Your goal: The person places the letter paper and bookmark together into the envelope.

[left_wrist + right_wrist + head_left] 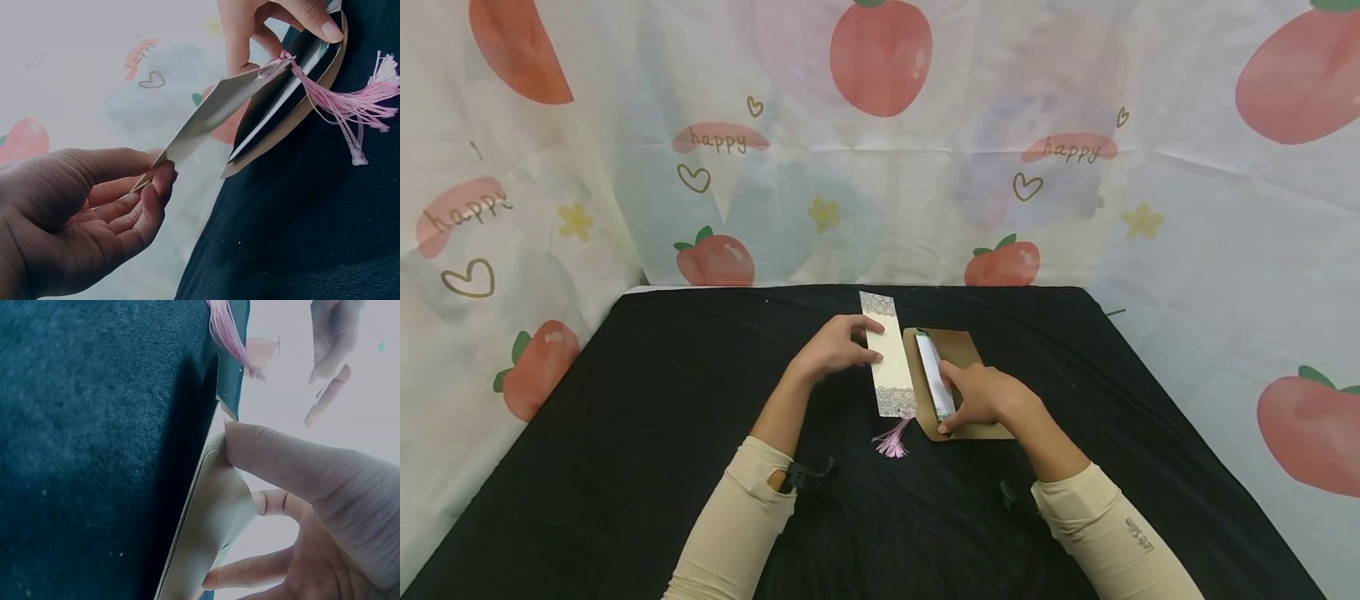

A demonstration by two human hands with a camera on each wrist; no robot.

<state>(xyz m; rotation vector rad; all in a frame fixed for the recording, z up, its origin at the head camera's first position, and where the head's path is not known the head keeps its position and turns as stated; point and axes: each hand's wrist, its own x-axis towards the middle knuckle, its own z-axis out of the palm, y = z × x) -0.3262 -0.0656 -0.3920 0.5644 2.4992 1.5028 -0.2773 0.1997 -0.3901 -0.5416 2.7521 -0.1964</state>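
Above the table (625, 458), the bookmark (889, 358) sits left of the folder (957, 343), its tassel (892, 439) at the near end and the left hand (837, 343) at its left edge. A strip (931, 373) runs along the folder's left part, the right hand (988, 396) over its near right side. Behind the far edge hangs a curtain (910, 183).

Centre of frame: left hand (841, 343) holds pale bookmark (891, 358) by its left edge; pink tassel (892, 438) hangs off its lower end. Just right: brown folder (958, 343), white strip (931, 375) showing. Right hand (988, 393) on folder, thumb at strip's lower end. Black cloth (587, 467) below; peach-print backdrop (910, 192) across top.
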